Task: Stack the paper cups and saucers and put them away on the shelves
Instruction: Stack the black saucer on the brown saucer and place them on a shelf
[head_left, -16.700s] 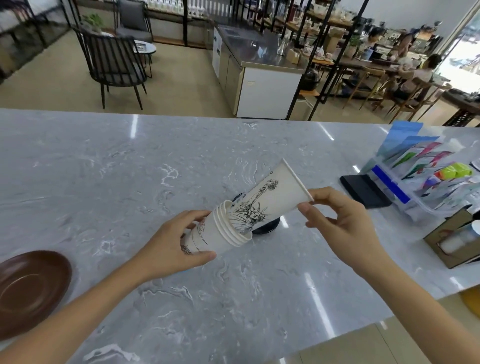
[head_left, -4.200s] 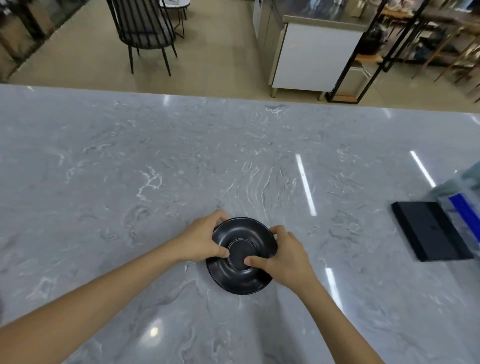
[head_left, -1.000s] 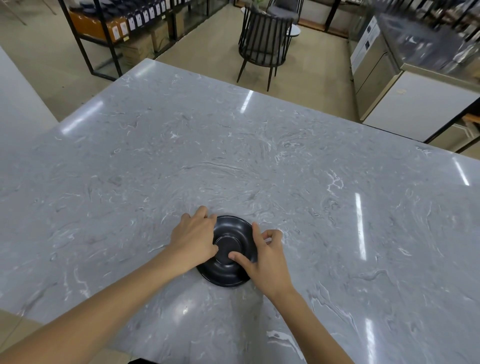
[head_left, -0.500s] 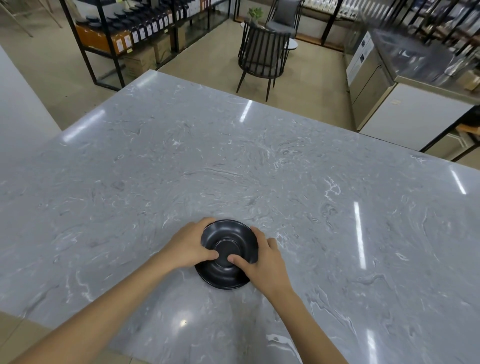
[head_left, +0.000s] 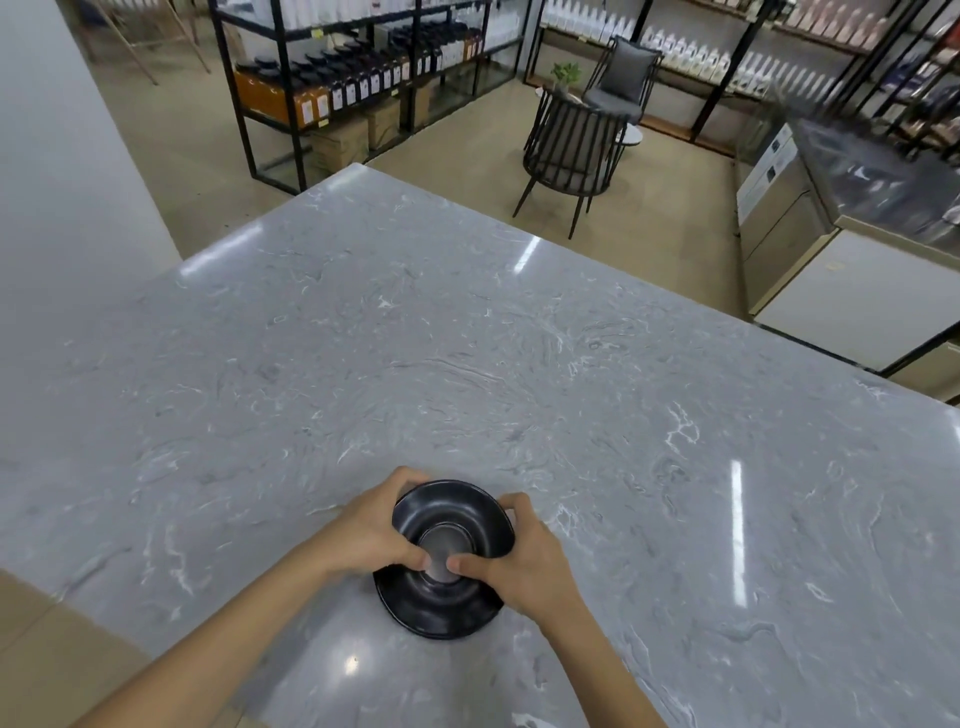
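Note:
A stack of black saucers is held between both hands just above the grey marble counter, near its front edge. My left hand grips the stack's left rim, thumb on the inner ring. My right hand grips the right rim, thumb beside the left one. The top saucer looks tilted toward me. No paper cups are in view.
Black metal shelves with dark bottles and cardboard boxes stand beyond the counter's far left corner. A black wire chair stands on the floor behind the counter. A steel cabinet is at the right. A white wall is on the left.
My view has lifted, showing more of the shelves. The saucer stack has tipped up off the counter in both hands.

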